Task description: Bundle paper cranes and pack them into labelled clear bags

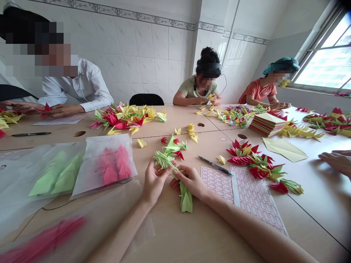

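My left hand (154,179) and my right hand (191,180) both pinch a long chain of folded green paper pieces (164,160). The chain runs from above my left fingers down under my right hand and ends at the chain's lower tip (186,199) on the wooden table (192,233). Loose green, red and yellow folded pieces (173,145) lie just beyond my fingers. A pen (215,166) rests to the right of my right hand, beside sheets of red-edged stickers (253,195).
Plastic bags with green folds (56,175) and pink folds (116,166) lie at left. Piles of folded paper (126,118), a stack of paper sheets (267,124) and a red-green chain (260,164) cover the table. Three other people sit across; another person's hand (336,160) rests at right.
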The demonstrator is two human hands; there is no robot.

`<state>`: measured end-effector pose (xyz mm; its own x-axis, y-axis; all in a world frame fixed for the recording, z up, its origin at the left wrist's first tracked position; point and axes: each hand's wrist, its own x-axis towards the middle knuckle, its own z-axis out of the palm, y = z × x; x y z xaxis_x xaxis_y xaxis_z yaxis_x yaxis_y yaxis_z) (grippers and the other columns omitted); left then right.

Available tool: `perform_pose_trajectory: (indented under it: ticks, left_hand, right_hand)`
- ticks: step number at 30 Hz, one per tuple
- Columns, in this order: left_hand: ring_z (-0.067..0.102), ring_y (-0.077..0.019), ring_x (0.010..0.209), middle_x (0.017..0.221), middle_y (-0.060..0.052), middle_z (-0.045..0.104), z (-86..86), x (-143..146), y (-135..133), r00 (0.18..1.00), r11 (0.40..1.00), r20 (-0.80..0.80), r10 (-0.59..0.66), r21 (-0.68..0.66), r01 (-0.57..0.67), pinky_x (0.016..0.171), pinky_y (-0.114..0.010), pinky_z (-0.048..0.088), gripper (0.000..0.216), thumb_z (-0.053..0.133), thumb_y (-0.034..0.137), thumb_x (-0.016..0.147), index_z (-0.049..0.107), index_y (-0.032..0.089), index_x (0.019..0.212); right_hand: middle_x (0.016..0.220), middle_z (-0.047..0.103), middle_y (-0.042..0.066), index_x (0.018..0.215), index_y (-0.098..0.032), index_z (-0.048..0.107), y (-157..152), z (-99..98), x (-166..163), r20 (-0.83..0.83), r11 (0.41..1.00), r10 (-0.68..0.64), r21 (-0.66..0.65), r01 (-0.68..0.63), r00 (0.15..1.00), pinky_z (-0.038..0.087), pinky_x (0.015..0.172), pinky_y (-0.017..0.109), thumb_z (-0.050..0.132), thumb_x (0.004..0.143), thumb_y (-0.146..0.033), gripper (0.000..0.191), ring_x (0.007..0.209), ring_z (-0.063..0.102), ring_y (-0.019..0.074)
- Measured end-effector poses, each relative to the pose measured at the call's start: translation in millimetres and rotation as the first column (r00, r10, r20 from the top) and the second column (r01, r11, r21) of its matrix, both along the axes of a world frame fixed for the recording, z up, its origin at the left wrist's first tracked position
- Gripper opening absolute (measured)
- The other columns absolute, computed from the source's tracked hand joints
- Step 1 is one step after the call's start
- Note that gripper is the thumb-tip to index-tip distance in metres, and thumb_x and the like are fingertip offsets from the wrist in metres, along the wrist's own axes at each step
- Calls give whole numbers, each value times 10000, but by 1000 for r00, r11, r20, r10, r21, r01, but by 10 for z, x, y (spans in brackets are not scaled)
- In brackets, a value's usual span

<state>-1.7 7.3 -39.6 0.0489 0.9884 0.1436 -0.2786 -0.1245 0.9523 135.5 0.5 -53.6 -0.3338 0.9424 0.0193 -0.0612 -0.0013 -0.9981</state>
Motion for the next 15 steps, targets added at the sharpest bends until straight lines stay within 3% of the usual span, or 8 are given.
perform_pose_trajectory:
  ticks: [4,7,10,15]
  left_hand:
    - [631,-214,945,980,-65,673,-5,14,-16,999,1000,29,-16,-17,17,835,-345,479,327,681,223,720,489,190,982]
    - [610,-228,1001,1031,-74,662,25,-28,6,972,993,216,-94,-48,107,842,-355,480,238,606,266,786,524,190,996]
    - [594,-249,1033,1077,-106,645,61,-110,54,890,968,426,-162,-109,228,844,-379,487,272,546,307,821,554,166,1054]
    - [581,-229,1061,1113,-88,635,47,-199,123,837,944,515,-186,-144,298,853,-345,494,319,583,202,799,561,187,1117]
  right_hand:
    - [621,633,15,871,-162,555,-6,6,-13,12,1000,14,-1,-14,1000,482,543,243,522,807,-477,324,570,608,139]
    - [613,628,8,829,-162,554,-16,40,-2,-56,997,44,-57,-47,997,459,524,221,550,798,-447,287,551,592,125]
    - [601,628,11,798,-155,560,-24,72,23,-102,993,56,-99,-66,993,435,495,211,568,790,-417,262,530,577,123]
    - [620,641,32,745,-146,555,-32,119,50,-144,992,31,-117,-48,989,424,492,205,559,798,-395,255,534,569,121]
